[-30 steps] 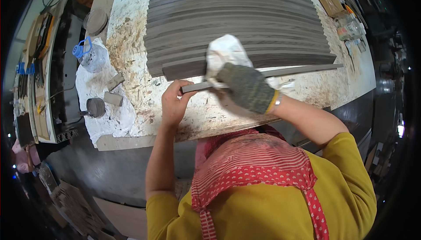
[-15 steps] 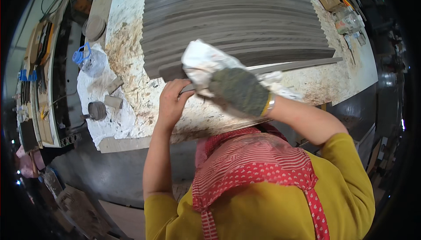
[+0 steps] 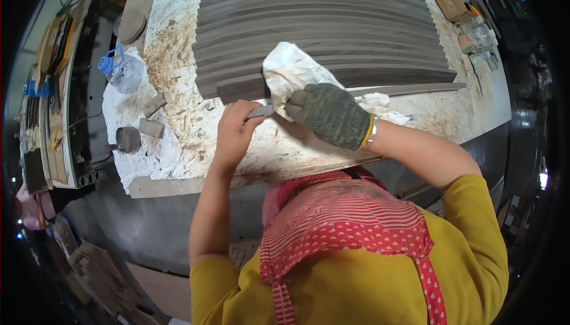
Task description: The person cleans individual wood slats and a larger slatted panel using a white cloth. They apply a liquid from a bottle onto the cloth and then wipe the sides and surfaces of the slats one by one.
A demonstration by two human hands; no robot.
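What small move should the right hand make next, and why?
Probably slide the white cloth rightward along the grey strip: the gloved right hand holds the cloth over the strip near its left end, which the bare left hand pinches.

Mustard top (image 3: 350, 289), red printed apron (image 3: 350, 230), dark yellow-cuffed glove (image 3: 339, 117)

White crumpled cloth (image 3: 300, 66) covers part of narrow grey wooden strip (image 3: 415, 89)

The right hand (image 3: 333, 117), gloved in dark green knit, also blocks the strip's middle. Broad stacked grey-brown wooden slats (image 3: 320, 16) run off the top edge. A pink-clothed person (image 3: 28, 209) is mostly lost at the dark left rim; objects (image 3: 512, 211) along the right rim are too dim to tell.
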